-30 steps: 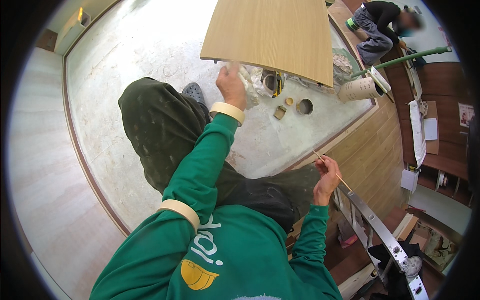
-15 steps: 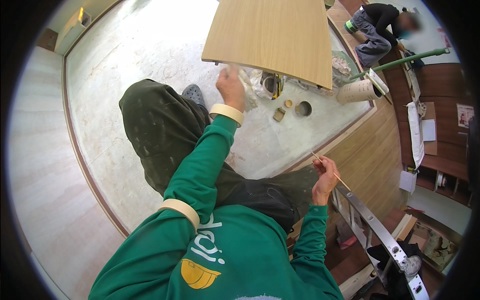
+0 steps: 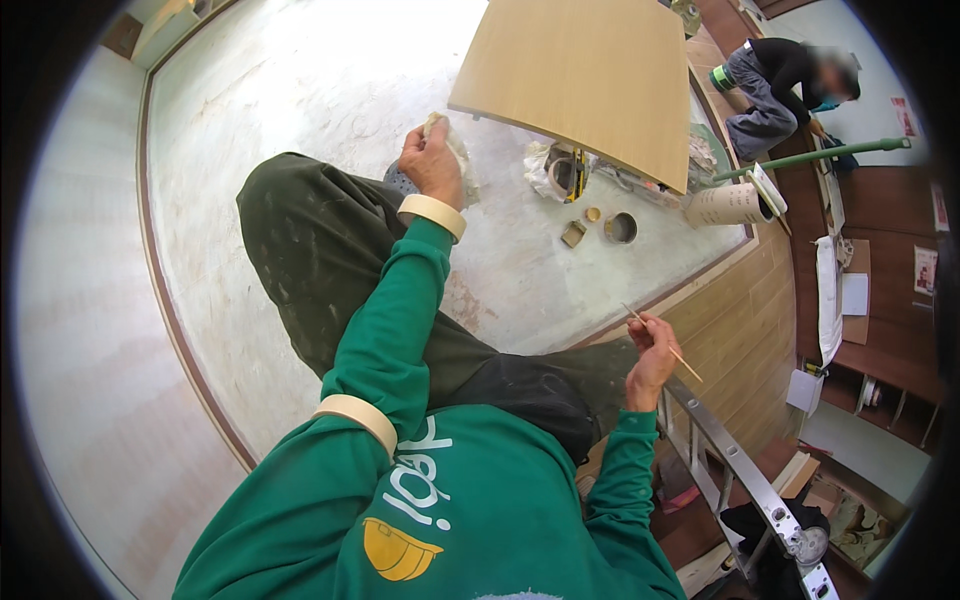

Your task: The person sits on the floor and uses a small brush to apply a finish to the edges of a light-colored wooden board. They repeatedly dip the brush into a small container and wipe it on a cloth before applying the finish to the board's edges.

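Note:
My left hand [image 3: 432, 172] is closed on a crumpled off-white rag [image 3: 459, 160], raised to the left of a light wood panel [image 3: 575, 75] and apart from it. A roll of masking tape [image 3: 433, 214] rings my left wrist, and another tape roll [image 3: 356, 420] sits higher on that arm. Over my bent knee, my right hand [image 3: 652, 362] pinches a thin wooden stick [image 3: 684, 362] between thumb and fingers. Its pointed end sticks out to the upper left, too small to tell whether it has bristles.
Beneath the panel's near edge stand an open round tin [image 3: 620, 228], a small square container [image 3: 573, 234] and a roll with yellow-black tool [image 3: 577, 175]. A metal ladder [image 3: 735, 465] lies at right. A co-worker [image 3: 775, 95] crouches far right, near a green pole [image 3: 850, 152].
My left hand has drawn the rag left, away from the panel's edge. In the picture the panel and tins sit farther right. My right hand keeps its hold on the stick.

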A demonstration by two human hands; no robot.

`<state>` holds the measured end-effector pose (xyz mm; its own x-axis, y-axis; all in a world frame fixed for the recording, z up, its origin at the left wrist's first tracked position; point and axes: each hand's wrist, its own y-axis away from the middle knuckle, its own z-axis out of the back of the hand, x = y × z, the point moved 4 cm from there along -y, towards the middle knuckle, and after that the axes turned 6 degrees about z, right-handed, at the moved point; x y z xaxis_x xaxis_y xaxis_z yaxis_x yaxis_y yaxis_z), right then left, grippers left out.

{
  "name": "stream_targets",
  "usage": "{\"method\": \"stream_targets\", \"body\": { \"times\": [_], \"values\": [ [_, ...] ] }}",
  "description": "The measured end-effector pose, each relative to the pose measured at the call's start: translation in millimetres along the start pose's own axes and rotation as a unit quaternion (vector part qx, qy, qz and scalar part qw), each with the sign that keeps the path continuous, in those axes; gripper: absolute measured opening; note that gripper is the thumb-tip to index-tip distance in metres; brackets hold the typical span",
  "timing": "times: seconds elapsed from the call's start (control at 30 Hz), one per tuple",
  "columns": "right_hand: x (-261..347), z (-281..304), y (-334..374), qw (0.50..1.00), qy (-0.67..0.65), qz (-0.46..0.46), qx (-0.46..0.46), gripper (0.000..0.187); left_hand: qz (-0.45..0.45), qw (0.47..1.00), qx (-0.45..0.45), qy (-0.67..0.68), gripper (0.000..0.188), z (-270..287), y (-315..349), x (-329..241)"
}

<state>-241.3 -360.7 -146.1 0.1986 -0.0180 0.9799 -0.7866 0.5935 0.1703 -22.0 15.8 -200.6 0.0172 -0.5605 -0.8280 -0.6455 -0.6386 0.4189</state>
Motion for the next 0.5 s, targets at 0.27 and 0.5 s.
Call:
{"method": "stream_targets", "body": {
  "times": [0.27, 0.5],
  "values": [
    [6, -4, 5, 1.0, 0.019, 0.0, 0.003, 0.022, 0.042, 0.997, 0.06, 0.026, 0.018, -21, -2, 12],
    [5, -3, 8, 1.0, 0.024, -0.005, -0.003, 0.022, 0.026, 0.999, 0.022, 0.033, 0.02, -22, -8, 10]
  ]
}}
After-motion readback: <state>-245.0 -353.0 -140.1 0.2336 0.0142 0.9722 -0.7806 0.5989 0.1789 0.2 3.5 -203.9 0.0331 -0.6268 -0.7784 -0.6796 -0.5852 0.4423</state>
